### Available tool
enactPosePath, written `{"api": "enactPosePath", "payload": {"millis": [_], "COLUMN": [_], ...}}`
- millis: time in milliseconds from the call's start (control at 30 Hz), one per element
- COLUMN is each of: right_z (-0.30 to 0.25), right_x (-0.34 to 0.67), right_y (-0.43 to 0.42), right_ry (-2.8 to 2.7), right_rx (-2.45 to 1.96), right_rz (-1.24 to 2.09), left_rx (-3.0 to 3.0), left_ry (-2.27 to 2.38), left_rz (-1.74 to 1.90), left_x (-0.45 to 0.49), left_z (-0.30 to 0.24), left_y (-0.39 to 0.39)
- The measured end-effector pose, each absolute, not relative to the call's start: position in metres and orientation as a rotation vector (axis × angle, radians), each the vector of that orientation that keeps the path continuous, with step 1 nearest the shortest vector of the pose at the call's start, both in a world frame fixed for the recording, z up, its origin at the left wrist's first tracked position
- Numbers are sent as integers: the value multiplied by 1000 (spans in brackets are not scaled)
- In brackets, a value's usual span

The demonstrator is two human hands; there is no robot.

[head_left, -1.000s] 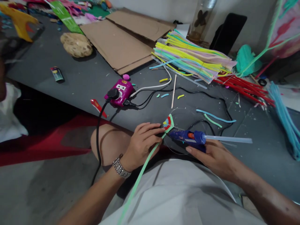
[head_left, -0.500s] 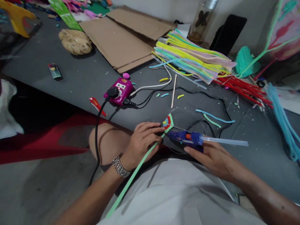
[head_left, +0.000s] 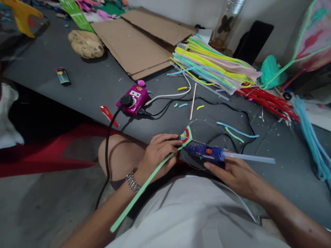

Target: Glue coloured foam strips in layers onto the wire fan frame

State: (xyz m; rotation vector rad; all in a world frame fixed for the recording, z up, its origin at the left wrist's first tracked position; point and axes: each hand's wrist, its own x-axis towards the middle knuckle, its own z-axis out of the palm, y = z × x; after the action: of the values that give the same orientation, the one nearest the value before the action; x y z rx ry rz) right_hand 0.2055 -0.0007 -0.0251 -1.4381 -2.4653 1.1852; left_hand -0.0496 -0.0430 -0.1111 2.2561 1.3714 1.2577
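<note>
My left hand pinches a small layered piece of yellow, blue, red and green strips near the table's front edge. A long light-green strip runs from this piece across my left hand and past the wrist. My right hand is wrapped round a blue glue gun, whose tip points left, close to the green strip beside the piece. A clear glue stick sticks out of the gun's back. Thin wire or thread loops around the piece; whether the tip touches the strip I cannot tell.
A purple power socket with black cords stands left of centre. Bundled coloured strips, red strips and blue strips lie right. Cardboard, a stone-like lump, a lighter and strip offcuts lie about.
The free end of the long green strip has swung a little left and up. The view has shifted slightly; both hands keep nearly the same pose and hold.
</note>
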Motion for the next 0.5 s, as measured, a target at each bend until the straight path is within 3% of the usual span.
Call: {"api": "enactPosePath", "payload": {"millis": [500], "right_z": [-30], "right_x": [204], "right_y": [-1], "right_ry": [-2471], "right_rx": [-1346], "right_rz": [1192], "left_rx": [2201], "left_ry": [1360], "left_rz": [1301], "left_x": [-48], "left_z": [-112], "left_y": [-43]}}
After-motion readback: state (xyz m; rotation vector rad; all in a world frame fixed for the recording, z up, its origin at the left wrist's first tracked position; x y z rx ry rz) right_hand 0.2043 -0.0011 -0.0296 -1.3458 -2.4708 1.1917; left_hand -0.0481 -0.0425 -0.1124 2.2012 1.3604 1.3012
